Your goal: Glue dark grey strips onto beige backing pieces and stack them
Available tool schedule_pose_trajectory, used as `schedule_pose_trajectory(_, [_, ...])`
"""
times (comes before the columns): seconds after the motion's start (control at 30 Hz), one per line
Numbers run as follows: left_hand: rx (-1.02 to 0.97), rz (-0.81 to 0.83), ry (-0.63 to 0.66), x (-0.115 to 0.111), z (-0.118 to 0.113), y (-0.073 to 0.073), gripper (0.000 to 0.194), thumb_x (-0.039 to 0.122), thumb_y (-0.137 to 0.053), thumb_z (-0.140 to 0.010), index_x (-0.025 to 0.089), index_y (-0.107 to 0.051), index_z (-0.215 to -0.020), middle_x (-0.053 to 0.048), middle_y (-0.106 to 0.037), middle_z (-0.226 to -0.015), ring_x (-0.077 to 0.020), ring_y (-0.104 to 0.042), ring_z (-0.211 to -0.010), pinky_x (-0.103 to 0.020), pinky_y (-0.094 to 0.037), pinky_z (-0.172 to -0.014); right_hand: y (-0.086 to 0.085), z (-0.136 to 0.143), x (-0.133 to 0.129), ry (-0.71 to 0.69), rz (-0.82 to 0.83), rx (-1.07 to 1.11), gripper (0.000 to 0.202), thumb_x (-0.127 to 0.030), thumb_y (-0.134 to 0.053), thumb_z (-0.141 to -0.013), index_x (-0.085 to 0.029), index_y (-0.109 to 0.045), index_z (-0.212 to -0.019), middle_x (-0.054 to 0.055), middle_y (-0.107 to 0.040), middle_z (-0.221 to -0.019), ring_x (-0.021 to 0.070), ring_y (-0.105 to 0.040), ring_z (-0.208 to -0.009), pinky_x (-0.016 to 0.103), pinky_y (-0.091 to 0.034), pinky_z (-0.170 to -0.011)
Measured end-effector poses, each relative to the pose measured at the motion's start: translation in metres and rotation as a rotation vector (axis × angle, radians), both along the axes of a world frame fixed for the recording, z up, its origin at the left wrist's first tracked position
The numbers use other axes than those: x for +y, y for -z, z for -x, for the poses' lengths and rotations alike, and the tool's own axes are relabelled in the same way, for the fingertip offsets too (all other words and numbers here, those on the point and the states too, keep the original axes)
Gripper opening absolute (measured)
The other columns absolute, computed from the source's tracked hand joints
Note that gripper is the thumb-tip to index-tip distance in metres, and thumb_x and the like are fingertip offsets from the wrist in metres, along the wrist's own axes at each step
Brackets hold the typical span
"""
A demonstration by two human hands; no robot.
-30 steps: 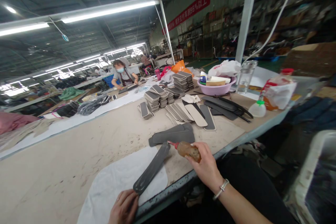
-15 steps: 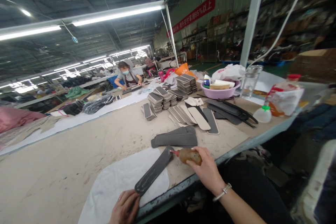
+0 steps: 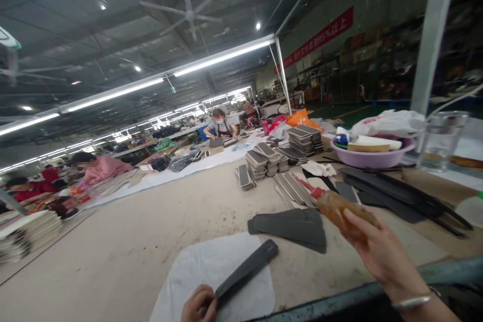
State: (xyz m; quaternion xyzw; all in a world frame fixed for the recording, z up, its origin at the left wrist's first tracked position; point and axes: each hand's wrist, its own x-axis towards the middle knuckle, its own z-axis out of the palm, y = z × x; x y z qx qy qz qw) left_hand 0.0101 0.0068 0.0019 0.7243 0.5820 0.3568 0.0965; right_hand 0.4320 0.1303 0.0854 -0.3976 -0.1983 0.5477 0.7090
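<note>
A squeeze bottle of amber liquid with a red nozzle (image 3: 339, 210) is in my right hand (image 3: 385, 251), raised above the table with its nozzle pointing up and left. My left hand (image 3: 199, 304) pinches the near end of a dark grey strip (image 3: 247, 266), which lies slanted over a white cloth (image 3: 181, 271). Behind the strip rests a small pile of dark grey pieces (image 3: 292, 226). Beyond the bottle are a fanned row of beige-edged pieces (image 3: 294, 188) and stacks of grey pads (image 3: 266, 158).
A purple basin (image 3: 372, 158) with a plastic bag and a glass jar (image 3: 441, 143) stand at the right. Black strips (image 3: 396, 191) lie before them. A co-worker (image 3: 222, 126) works across the table; others sit at the left.
My right hand has lifted the bottle away from the strip's far end, up and to the right. The strip's near end is now gripped by my left hand. The view has shifted left.
</note>
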Motion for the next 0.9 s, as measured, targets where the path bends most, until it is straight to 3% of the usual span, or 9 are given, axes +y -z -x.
schedule_pose_trajectory(0.1, [-0.026, 0.173, -0.082, 0.018, 0.013, -0.041, 0.021, 0.031, -0.052, -0.077, 0.018, -0.058, -0.061, -0.002, -0.059, -0.066, -0.0147, -0.057, -0.064, -0.022, -0.046, -0.057, 0.007, 0.0, 0.007, 0.006, 0.018, 0.039, 0.05, -0.026, -0.081, -0.05, -0.025, -0.057, -0.094, 0.0, -0.063, -0.098, 0.0165, -0.062, -0.081, 0.02, -0.053, -0.057])
schedule_pose_trajectory(0.23, [0.095, 0.412, -0.293, 0.067, 0.041, -0.121, 0.025, 0.035, -0.051, -0.071, 0.016, -0.063, -0.062, -0.001, -0.063, -0.062, -0.0176, -0.058, -0.065, -0.024, -0.043, -0.059, 0.025, 0.007, 0.004, -0.015, 0.107, 0.126, 0.044, -0.027, -0.079, -0.054, -0.027, -0.058, -0.092, -0.002, -0.064, -0.097, 0.015, -0.061, -0.076, 0.02, -0.051, -0.053])
schedule_pose_trajectory(0.4, [0.284, 0.352, -0.53, 0.145, 0.07, -0.2, 0.031, 0.042, -0.049, -0.067, 0.015, -0.065, -0.066, -0.002, -0.06, -0.055, -0.019, -0.057, -0.061, -0.025, -0.039, -0.054, 0.034, 0.012, -0.002, -0.041, 0.086, 0.114, 0.047, -0.025, -0.081, -0.052, -0.027, -0.059, -0.093, -0.002, -0.063, -0.095, 0.0143, -0.061, -0.079, 0.018, -0.052, -0.057])
schedule_pose_trajectory(0.5, [0.424, 0.272, -0.641, 0.183, 0.075, -0.233, 0.028, 0.041, -0.051, -0.065, 0.017, -0.066, -0.066, -0.003, -0.058, -0.054, -0.0224, -0.057, -0.064, -0.028, -0.037, -0.056, 0.034, 0.012, -0.002, -0.028, 0.091, 0.118, 0.047, -0.025, -0.082, -0.052, -0.027, -0.058, -0.092, -0.002, -0.064, -0.094, 0.0141, -0.061, -0.08, 0.017, -0.052, -0.058])
schedule_pose_trajectory(0.57, [0.513, 0.206, -0.695, 0.202, 0.072, -0.245, 0.027, 0.04, -0.051, -0.065, 0.018, -0.067, -0.068, -0.005, -0.06, -0.06, -0.0261, -0.057, -0.071, -0.03, -0.037, -0.059, 0.032, 0.011, -0.001, -0.033, 0.102, 0.12, 0.046, -0.026, -0.082, -0.052, -0.027, -0.058, -0.092, -0.002, -0.064, -0.093, 0.014, -0.061, -0.079, 0.017, -0.051, -0.058])
schedule_pose_trajectory(0.63, [0.579, 0.145, -0.724, 0.215, 0.064, -0.242, 0.029, 0.04, -0.048, -0.068, 0.018, -0.067, -0.073, -0.008, -0.063, -0.071, -0.0287, -0.057, -0.079, -0.032, -0.038, -0.064, 0.032, 0.01, -0.001, -0.048, 0.113, 0.118, 0.046, -0.026, -0.081, -0.053, -0.027, -0.058, -0.093, -0.002, -0.064, -0.094, 0.0143, -0.061, -0.08, 0.017, -0.051, -0.058])
schedule_pose_trajectory(0.7, [0.622, 0.11, -0.717, 0.223, 0.052, -0.223, 0.031, 0.039, -0.044, -0.073, 0.018, -0.066, -0.08, -0.01, -0.064, -0.085, -0.0284, -0.056, -0.085, -0.033, -0.038, -0.068, 0.031, 0.01, 0.0, -0.058, 0.132, 0.119, 0.046, -0.027, -0.081, -0.054, -0.027, -0.058, -0.094, -0.002, -0.064, -0.095, 0.015, -0.061, -0.082, 0.018, -0.051, -0.059])
schedule_pose_trajectory(0.8, [0.659, 0.129, -0.631, 0.229, 0.031, -0.168, 0.031, 0.036, -0.041, -0.08, 0.017, -0.065, -0.085, -0.01, -0.061, -0.098, -0.0242, -0.056, -0.088, -0.032, -0.039, -0.072, 0.031, 0.011, 0.0, -0.077, 0.152, 0.121, 0.046, -0.028, -0.08, -0.055, -0.028, -0.057, -0.096, -0.001, -0.065, -0.097, 0.0161, -0.061, -0.084, 0.019, -0.051, -0.06])
schedule_pose_trajectory(0.9, [0.651, 0.215, -0.567, 0.233, 0.014, -0.106, 0.027, 0.032, -0.043, -0.084, 0.015, -0.063, -0.084, -0.009, -0.061, -0.097, -0.0195, -0.058, -0.085, -0.032, -0.042, -0.073, 0.031, 0.013, 0.0, -0.092, 0.16, 0.134, 0.048, -0.027, -0.08, -0.056, -0.029, -0.055, -0.097, -0.002, -0.065, -0.095, 0.0154, -0.061, -0.081, 0.018, -0.049, -0.056])
